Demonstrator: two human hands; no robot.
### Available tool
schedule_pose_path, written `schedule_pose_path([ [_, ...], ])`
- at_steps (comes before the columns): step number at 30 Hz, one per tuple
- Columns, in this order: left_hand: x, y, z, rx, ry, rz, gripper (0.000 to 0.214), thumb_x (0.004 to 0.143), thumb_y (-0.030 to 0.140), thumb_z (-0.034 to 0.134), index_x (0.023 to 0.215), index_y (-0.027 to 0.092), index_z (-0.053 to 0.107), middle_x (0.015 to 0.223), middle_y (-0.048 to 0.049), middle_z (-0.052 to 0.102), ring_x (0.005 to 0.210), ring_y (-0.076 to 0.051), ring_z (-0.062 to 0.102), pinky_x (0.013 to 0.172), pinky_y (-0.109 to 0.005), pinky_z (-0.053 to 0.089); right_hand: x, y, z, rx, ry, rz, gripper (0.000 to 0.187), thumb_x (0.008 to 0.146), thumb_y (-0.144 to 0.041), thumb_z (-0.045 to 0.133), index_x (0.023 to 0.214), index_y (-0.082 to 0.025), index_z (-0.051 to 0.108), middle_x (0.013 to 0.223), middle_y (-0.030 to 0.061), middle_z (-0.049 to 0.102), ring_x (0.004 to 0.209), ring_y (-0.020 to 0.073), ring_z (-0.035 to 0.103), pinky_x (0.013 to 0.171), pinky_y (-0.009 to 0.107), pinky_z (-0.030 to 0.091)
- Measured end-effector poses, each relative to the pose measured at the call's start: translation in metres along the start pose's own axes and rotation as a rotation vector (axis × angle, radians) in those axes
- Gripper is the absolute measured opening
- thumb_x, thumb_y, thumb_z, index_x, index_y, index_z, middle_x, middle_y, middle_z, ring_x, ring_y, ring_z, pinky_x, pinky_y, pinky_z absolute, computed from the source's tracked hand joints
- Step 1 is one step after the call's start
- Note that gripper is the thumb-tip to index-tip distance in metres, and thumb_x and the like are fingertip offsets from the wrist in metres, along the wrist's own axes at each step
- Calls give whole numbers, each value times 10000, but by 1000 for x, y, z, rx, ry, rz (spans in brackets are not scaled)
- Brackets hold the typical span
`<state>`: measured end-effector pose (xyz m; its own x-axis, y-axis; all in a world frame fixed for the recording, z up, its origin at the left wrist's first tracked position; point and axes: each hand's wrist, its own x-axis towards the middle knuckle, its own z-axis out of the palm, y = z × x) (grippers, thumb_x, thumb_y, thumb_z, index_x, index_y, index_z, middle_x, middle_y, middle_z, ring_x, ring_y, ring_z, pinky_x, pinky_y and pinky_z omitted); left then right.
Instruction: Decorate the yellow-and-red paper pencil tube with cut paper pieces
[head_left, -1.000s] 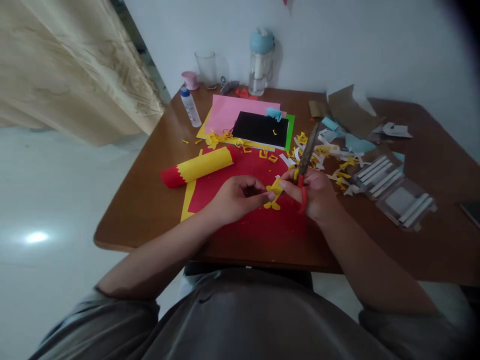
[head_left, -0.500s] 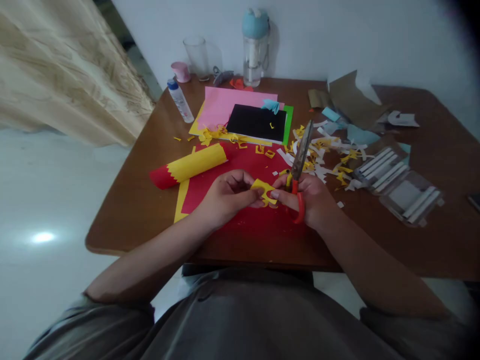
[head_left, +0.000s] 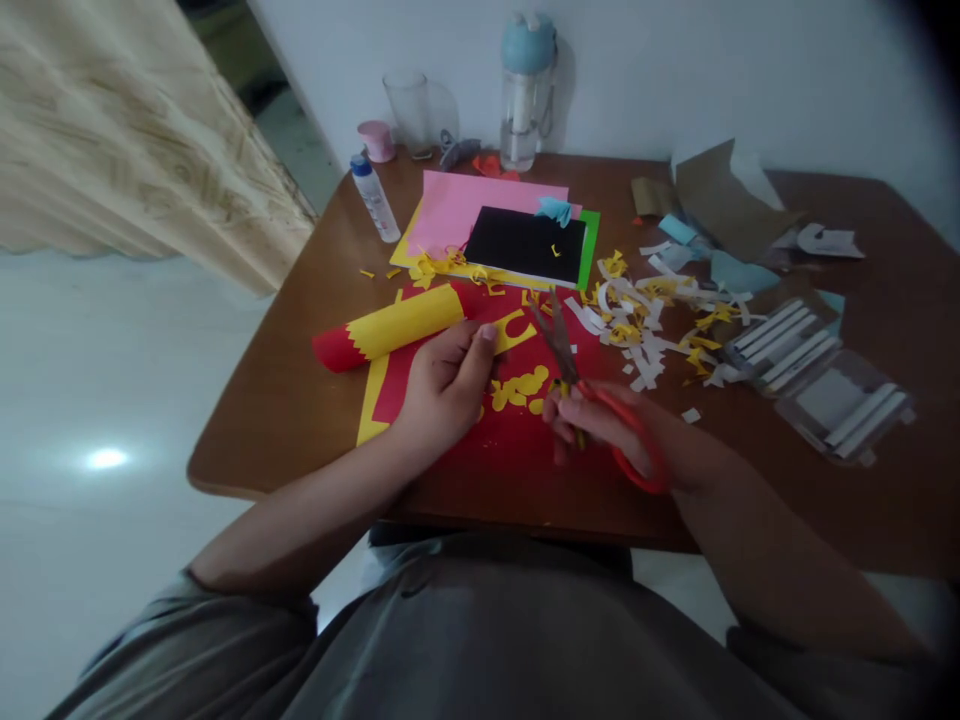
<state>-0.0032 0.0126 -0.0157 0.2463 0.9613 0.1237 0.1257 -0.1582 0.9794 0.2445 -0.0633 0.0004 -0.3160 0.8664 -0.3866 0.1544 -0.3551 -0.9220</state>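
I see the left hand (head_left: 446, 385) pinching a yellow paper cutout (head_left: 514, 332) at center; right hand (head_left: 592, 425) grips red-handled scissors (head_left: 561, 345) narrowly, blades nearly shut. Cutting in hand; next cut needs paper between blades.

Far edge of a brown wooden table (head_left: 255, 440): 1 water bottle (head_left: 527, 100) with a blue cap, 1 drinking glass (head_left: 407, 112), 1 small pink cup (head_left: 376, 141) and 1 white glue bottle (head_left: 373, 200). Mid-table, overlapping: 1 pink paper sheet (head_left: 472, 210), 1 black paper sheet (head_left: 525, 245), 1 green paper sheet (head_left: 589, 250). Right side: white and yellow paper scraps (head_left: 645, 320), torn brown cardboard (head_left: 727, 200), clear plastic trays (head_left: 825, 395) of white strips. Left, beyond the table edge: 1 beige curtain (head_left: 127, 130) in folds.
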Motion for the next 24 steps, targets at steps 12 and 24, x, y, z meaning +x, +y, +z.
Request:
schedule_pose_path([
  [12,-9,2,4,-55,-136,-25,588,1109,798,666,897,253,607,761,7,611,674,-164,536,656,-316,460,-2,7,24,-43,-14,31,536,988,-809,831,995,-290,697,821,10,780,832,257,770,825,398,606],
  [24,-9,12,5,-2,-191,-2,602,1132,765,661,833,244,620,753,-7,623,683,-166,537,663,-318,440,-1,13,27,-45,42,43,651,975,-938,747,957,-292,669,761,4,735,711,239,735,709,396,562],
])
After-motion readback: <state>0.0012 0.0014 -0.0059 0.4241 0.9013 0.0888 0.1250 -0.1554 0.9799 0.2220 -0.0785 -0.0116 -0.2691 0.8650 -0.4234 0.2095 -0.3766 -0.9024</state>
